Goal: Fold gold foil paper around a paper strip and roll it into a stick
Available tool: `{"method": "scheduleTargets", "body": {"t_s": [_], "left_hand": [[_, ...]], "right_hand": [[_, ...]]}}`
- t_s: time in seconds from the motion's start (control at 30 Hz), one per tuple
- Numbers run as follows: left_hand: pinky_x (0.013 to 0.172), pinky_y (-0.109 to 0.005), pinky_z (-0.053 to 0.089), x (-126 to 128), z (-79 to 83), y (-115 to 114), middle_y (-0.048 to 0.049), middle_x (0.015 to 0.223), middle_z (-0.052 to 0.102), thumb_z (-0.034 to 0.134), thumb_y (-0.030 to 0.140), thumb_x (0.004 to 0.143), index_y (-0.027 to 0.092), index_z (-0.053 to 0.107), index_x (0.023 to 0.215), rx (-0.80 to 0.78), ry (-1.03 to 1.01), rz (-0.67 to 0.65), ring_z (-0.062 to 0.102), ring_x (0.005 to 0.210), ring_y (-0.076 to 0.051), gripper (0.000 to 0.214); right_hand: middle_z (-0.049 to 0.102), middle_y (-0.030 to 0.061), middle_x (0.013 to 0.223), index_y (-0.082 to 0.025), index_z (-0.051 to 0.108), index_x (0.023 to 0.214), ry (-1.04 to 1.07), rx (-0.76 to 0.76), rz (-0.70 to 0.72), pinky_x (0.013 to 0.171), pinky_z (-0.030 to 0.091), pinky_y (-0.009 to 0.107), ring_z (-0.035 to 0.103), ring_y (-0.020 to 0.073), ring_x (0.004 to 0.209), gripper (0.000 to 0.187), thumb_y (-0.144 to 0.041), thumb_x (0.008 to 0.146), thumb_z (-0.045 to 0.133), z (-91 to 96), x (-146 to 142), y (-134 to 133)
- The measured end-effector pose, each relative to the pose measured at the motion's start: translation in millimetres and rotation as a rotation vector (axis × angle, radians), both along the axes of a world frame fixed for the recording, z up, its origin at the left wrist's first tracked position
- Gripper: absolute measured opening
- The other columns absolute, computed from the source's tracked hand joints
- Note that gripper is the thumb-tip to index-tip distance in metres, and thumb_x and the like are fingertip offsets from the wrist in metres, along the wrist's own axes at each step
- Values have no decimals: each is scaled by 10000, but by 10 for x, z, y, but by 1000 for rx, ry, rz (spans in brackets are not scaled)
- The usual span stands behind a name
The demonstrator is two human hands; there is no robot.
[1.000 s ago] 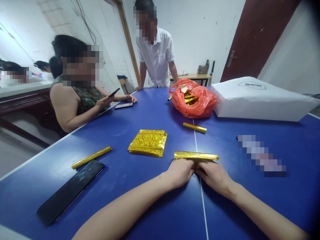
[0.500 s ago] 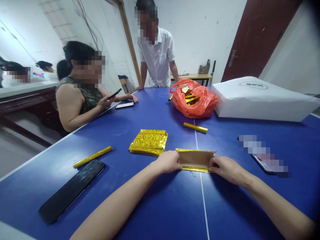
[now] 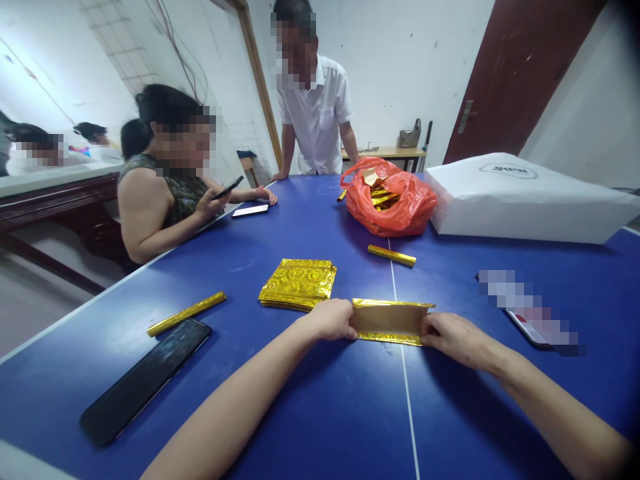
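A half-unfolded gold foil sheet (image 3: 390, 321) lies on the blue table (image 3: 310, 413), its brown paper side facing me. My left hand (image 3: 333, 320) pinches its left end and my right hand (image 3: 453, 337) pinches its right end. A stack of flat gold sheets (image 3: 299, 284) sits just left of the sheet. One rolled gold stick (image 3: 186, 313) lies to the left, another (image 3: 391, 255) lies further back.
A black phone (image 3: 145, 380) lies at the near left, another phone (image 3: 530, 320) at the right. An orange plastic bag (image 3: 387, 198) of gold rolls and a white paper bag (image 3: 525, 198) stand at the back. One person sits at the left with a phone; another stands at the far edge.
The rolled gold strip under my hands has been opened out, showing its brown inside. My hands moved apart from the middle to its two ends.
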State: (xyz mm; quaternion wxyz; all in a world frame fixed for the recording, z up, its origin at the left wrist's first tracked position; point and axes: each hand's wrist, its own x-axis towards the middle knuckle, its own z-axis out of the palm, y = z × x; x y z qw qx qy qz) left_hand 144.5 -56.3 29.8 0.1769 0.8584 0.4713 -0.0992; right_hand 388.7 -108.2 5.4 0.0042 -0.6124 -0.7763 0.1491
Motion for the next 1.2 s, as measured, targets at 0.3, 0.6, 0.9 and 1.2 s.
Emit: {"method": "scheduleTargets", "body": {"t_s": [0.3,0.6,0.9,1.2], "left_hand": [[564,-249,389,79,-81,-74,-44,754,640,621,327,682,189,652,761,61,-47,-88,587,708,-195,163],[669,-295,439,267,-190,-314,-68,813,605,489,240,798,170,639,794,298,-184,-221,570,782,-208,166],[641,-259,431,299,-299,-292,-27,816,649,520,276,771,207,630,832,69,-284,-156,592,768,-192,143],[631,-285,442,302,-265,-308,-56,794,657,480,305,785,197,636,794,105,-230,-142,606,746,-216,190]], "right_hand": [[580,66,845,-201,599,791,-153,245,68,672,359,333,526,227,826,129,-156,758,482,51,-282,-149],[583,41,795,-187,599,760,-37,364,161,645,387,292,533,190,775,129,-200,833,493,-182,-493,-226],[624,10,784,-205,566,737,118,217,96,599,384,265,578,176,751,85,-192,799,511,-110,-498,-230],[632,39,763,-193,564,740,-17,177,84,607,378,286,590,201,747,144,-225,834,460,-45,-558,-252]]}}
